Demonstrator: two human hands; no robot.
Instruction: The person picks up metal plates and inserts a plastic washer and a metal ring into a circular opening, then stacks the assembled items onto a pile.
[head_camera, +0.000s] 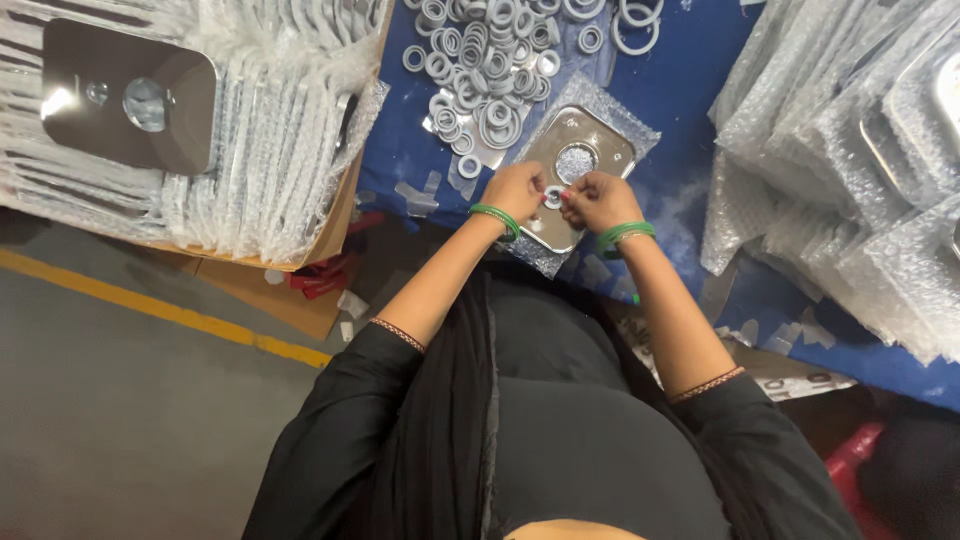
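The near end of the steel plate (578, 165) is hidden under both hands, and its bubble wrap (625, 118) blurs its edges. Left hand (515, 190) and right hand (598, 200) meet knuckle to knuckle, fingers pinching one small grey ring (553, 196) on the plate, near the blue worktop's (690, 70) front edge.

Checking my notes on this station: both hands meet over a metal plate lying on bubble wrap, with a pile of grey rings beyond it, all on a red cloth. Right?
Not quite: the head view shows a blue cloth, not red. The left hand and right hand do meet over the metal plate on bubble wrap, grey rings beyond.
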